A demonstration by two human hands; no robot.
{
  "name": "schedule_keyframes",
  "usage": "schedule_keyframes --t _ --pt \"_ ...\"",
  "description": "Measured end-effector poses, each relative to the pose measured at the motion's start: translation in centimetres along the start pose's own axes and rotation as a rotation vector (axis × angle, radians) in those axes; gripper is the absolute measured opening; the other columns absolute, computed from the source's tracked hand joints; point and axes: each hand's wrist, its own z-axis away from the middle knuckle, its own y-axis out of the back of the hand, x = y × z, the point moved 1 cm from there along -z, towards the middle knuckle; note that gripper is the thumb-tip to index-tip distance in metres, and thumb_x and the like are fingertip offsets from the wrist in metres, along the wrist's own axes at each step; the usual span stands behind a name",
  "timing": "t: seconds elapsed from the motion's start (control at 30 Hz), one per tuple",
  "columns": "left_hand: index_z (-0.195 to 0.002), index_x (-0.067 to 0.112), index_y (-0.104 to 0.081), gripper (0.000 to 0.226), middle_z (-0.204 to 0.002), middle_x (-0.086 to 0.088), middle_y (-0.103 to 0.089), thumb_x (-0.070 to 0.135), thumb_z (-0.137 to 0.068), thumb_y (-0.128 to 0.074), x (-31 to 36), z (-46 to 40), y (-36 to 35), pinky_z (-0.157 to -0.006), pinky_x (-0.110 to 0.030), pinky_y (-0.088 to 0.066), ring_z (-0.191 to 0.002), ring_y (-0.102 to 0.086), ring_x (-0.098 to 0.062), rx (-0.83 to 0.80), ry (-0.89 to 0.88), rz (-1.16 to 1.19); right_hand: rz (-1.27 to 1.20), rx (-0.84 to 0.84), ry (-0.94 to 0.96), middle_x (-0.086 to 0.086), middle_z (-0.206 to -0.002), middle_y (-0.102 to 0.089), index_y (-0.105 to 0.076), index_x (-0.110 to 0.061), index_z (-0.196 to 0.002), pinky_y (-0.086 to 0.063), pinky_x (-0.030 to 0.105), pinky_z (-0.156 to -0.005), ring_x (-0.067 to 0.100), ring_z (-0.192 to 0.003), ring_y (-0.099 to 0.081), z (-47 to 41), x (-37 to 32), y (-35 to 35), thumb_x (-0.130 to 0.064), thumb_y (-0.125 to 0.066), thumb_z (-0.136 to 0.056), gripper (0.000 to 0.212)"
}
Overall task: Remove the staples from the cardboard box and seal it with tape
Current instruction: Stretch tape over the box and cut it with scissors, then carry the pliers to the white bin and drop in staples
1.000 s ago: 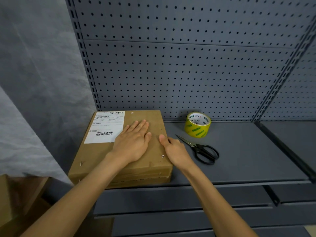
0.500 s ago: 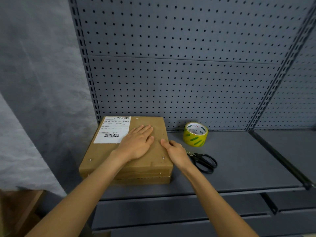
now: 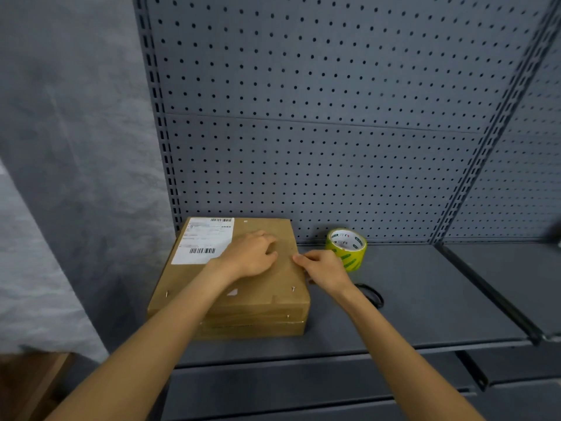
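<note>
A flat brown cardboard box (image 3: 261, 302) with a white shipping label (image 3: 204, 242) lies on the grey shelf (image 3: 425, 299). Small metal staples show on its lid, one at the near right corner (image 3: 293, 288), another at the near left (image 3: 167, 293). My left hand (image 3: 249, 256) rests on the lid's middle with the fingers bent and their tips on the cardboard. At the box's right top edge my right hand (image 3: 324, 268) pinches the cardboard, thumb on top. A yellow-green tape roll (image 3: 346, 247) stands just right of the box.
Black scissors (image 3: 372, 295) lie on the shelf, mostly hidden under my right wrist. A grey pegboard (image 3: 318, 132) backs the shelf. A shelf divider rail (image 3: 485, 293) runs at the right. A brown wooden piece (image 3: 36, 387) shows at the lower left.
My left hand's fingers have bent from lying flat on the lid. My right hand has slid further back along the box's right edge, covering more of the scissors. The camera view has risen.
</note>
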Motion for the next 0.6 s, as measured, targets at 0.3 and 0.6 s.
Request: schedule_keyframes --t 0.3,0.6 --pt "-0.128 0.013 -0.052 0.034 -0.127 -0.008 -0.057 0.024 -0.098 -0.043 5.6 -6.6 4.5 -0.087 -0.041 -0.050 -0.113 -0.054 -0.027 0.099 -0.168 -0.239 0.841 0.265 0.226 0.016 -0.118 -0.059 -0.055 -0.004 -0.120 -0.047 0.037 -0.076 0.032 -0.109 -0.051 -0.7 -3.3 8.5 -0.017 -0.047 -0.096 0.029" --pt "-0.126 0.008 -0.047 0.036 -0.124 -0.012 -0.055 0.028 -0.096 -0.046 9.3 -8.3 5.1 -0.084 -0.040 -0.047 -0.113 -0.051 -0.029 0.160 -0.248 -0.390 1.170 0.403 0.186 0.013 -0.133 -0.046 -0.043 -0.006 -0.130 -0.040 0.038 -0.097 0.030 -0.123 -0.041 -0.3 -1.3 15.2 -0.011 -0.042 -0.095 0.035"
